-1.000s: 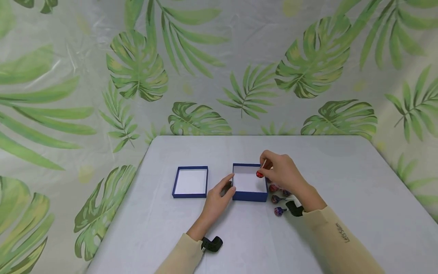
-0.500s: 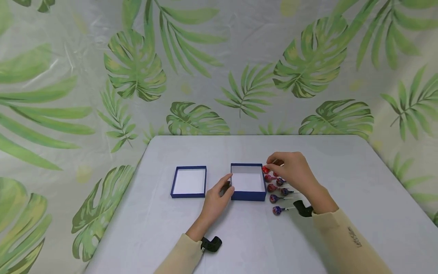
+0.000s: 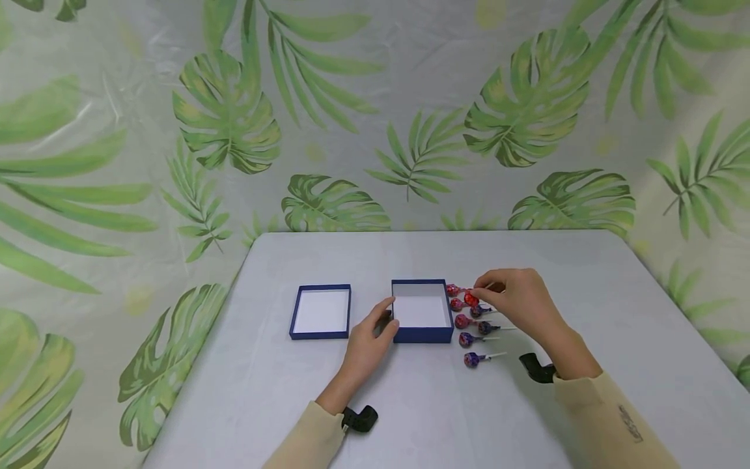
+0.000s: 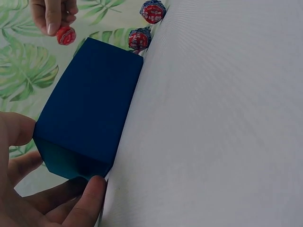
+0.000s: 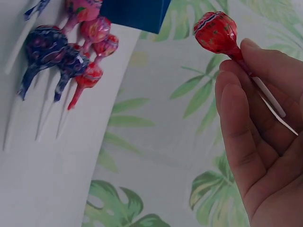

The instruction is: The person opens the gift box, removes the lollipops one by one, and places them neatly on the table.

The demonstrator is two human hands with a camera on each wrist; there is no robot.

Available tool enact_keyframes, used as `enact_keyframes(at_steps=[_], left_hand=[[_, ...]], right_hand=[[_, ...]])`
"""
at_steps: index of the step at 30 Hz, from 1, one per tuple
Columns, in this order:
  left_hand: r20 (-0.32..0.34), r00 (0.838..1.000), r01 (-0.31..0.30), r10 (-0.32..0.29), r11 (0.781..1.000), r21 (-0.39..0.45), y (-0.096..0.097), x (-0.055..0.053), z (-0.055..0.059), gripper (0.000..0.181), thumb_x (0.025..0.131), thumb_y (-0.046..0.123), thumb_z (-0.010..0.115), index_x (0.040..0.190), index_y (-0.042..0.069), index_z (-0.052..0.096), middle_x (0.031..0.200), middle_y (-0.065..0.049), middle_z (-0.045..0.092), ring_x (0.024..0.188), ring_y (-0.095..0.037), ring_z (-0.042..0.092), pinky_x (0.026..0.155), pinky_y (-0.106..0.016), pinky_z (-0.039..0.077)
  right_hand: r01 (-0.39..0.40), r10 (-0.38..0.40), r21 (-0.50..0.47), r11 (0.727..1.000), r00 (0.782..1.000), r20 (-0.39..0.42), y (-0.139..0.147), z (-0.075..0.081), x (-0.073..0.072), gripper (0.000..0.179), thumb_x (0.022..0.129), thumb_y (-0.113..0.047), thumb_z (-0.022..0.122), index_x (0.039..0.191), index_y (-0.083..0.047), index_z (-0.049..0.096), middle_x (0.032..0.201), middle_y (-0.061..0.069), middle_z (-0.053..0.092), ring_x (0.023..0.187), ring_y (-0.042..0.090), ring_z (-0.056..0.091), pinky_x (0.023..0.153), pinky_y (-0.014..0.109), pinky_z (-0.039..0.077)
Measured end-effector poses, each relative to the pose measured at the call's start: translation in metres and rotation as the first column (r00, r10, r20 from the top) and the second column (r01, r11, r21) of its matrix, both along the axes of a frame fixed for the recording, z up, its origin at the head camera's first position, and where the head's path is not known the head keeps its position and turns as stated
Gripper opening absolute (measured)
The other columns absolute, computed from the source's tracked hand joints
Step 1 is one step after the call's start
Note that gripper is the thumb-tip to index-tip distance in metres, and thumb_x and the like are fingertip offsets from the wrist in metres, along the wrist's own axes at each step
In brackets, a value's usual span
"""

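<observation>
My right hand (image 3: 518, 303) pinches a red-wrapped lollipop (image 5: 215, 33) by its stick, the round head pointing away from the fingers. In the head view it hangs over the far end of a group of lollipops (image 3: 461, 321) lying just right of a blue box (image 3: 422, 336). That box is an uncovered square tray with a white inside, and nothing lies in it. My left hand (image 3: 369, 339) rests its fingertips and thumb against the box's left wall, fingers loosely bent. From the left wrist, the fingers (image 4: 87, 203) touch the box's near end.
Left of the box lies a shallower blue-rimmed lid (image 3: 320, 336), white inside. The loose lollipops, red, pink and dark blue, lie in two rough columns with sticks pointing right. A white-covered table (image 3: 410, 410) meets a leaf-print sheet (image 3: 328, 130) at its back edge.
My right hand has carried the red lollipop rightward, from over the box's right rim to above the loose lollipops. The left hand has stayed at the box.
</observation>
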State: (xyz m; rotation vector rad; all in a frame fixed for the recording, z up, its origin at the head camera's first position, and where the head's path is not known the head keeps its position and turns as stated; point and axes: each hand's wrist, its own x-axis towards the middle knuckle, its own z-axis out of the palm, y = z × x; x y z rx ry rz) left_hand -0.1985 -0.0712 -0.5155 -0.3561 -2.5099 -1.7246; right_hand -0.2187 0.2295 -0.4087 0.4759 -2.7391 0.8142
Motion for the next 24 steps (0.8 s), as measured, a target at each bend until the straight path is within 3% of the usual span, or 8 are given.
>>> enact_keyframes(at_steps=[15, 24], left_hand=[[0.002, 1.000, 0.008, -0.008, 1.000, -0.002, -0.003, -0.002, -0.005, 0.049, 0.101, 0.037, 0.060, 0.149, 0.027, 0.051, 0.138, -0.007, 0.061, 0.130, -0.015, 0.053, 0.109, -0.037, 0.043], [-0.006, 1.000, 0.018, -0.018, 1.000, -0.006, -0.003, -0.004, -0.006, 0.049, 0.102, 0.035, 0.060, 0.149, 0.026, 0.050, 0.137, -0.009, 0.062, 0.130, -0.017, 0.054, 0.108, -0.040, 0.044]], right_hand=[[0.031, -0.031, 0.005, 1.000, 0.999, 0.027, 0.021, -0.020, 0.017, 0.008, 0.089, -0.026, 0.079, 0.088, -0.017, 0.078, 0.077, -0.009, 0.072, 0.067, 0.010, 0.062, 0.055, 0.030, 0.049], [0.064, -0.067, 0.031, 0.997, 0.993, 0.093, 0.025, -0.030, 0.024, 0.006, 0.089, -0.024, 0.079, 0.088, -0.018, 0.079, 0.077, -0.007, 0.072, 0.071, 0.013, 0.063, 0.059, 0.031, 0.051]])
